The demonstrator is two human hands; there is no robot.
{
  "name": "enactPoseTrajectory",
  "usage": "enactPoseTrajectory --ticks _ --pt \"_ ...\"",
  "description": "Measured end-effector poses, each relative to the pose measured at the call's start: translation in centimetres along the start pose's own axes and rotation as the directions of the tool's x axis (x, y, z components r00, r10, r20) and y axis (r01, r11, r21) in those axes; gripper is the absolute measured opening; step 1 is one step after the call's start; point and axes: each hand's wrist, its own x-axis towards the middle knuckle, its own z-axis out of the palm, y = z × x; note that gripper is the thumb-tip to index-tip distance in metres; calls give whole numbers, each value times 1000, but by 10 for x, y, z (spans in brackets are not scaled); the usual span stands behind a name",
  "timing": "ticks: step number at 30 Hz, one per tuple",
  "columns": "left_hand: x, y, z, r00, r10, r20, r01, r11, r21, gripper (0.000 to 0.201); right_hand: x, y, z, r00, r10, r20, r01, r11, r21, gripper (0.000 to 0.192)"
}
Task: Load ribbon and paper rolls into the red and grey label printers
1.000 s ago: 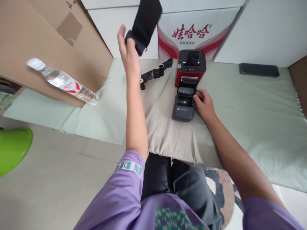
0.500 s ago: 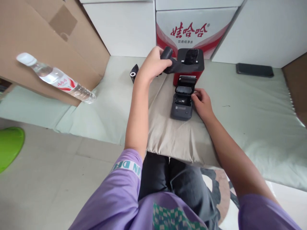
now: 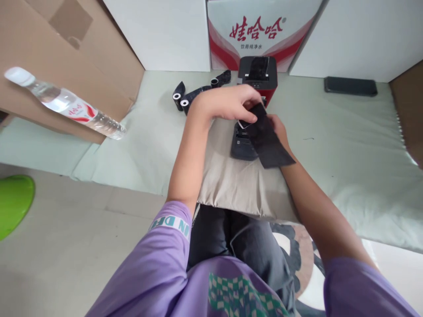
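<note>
**L hand pinches black strip over dark device; R hand half hidden behind it**

L hand point(image 3: 235, 103) has the black strip point(image 3: 270, 143) gripped btwn thumb & fingers, in the air above the small dark device point(image 3: 243, 147); loose end hangs across R wrist. R hand point(image 3: 278, 126) is beside the device, mostly behind strip, so can't tell if it's gripping.

Risks (my guess): loose end could catch on R wrist & crease or twist, since it hangs free. L hand + strip block the view of the device's upper part, so misalignment is easy to miss. Soft cushion point(image 3: 330, 145) gives poor support; device could tip if pushed. Black rolls point(image 3: 178, 104) on the cushion could roll or unwind if L forearm brushes them.

Containers: clear bottle point(image 3: 77, 110), capped, leaning on the brown carton point(image 3: 109, 57); looks to have water in, level unclear. Carton contents n/v, same w/ white-&-red carton point(image 3: 259, 33). Red-&-black device point(image 3: 269, 86) has a dark piece point(image 3: 259, 68) at its top slot.
</note>
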Motion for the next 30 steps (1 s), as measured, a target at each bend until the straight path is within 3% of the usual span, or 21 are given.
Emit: enactPoseTrajectory --ticks 3,7,10,13,17,23,30 --pt "23 -9 14 992 -126 -1 124 975 182 11 0 0 1 997 44 -70 -40 998 55 71" --pt "41 -10 32 971 -234 -37 235 932 276 22 1 3 5 993 17 -115 -6 996 92 63" --pt "44 -3 41 961 -275 -16 257 872 417 36 2 7 7 989 -8 -145 24 994 108 61" --pt "43 0 45 971 -236 -30 219 838 501 43 3 10 8 989 -5 -148 25 991 132 59" --pt "42 -3 46 979 -205 -15 185 848 496 41 4 12 7 994 10 -107 7 988 156 55" --pt "44 -7 47 973 -226 -51 228 890 395 46 3 13 6 994 -6 -111 22 990 142 52" --pt "54 -10 58 953 -289 -92 304 916 261 38 2 8 5 993 -4 -118 21 989 145 52"
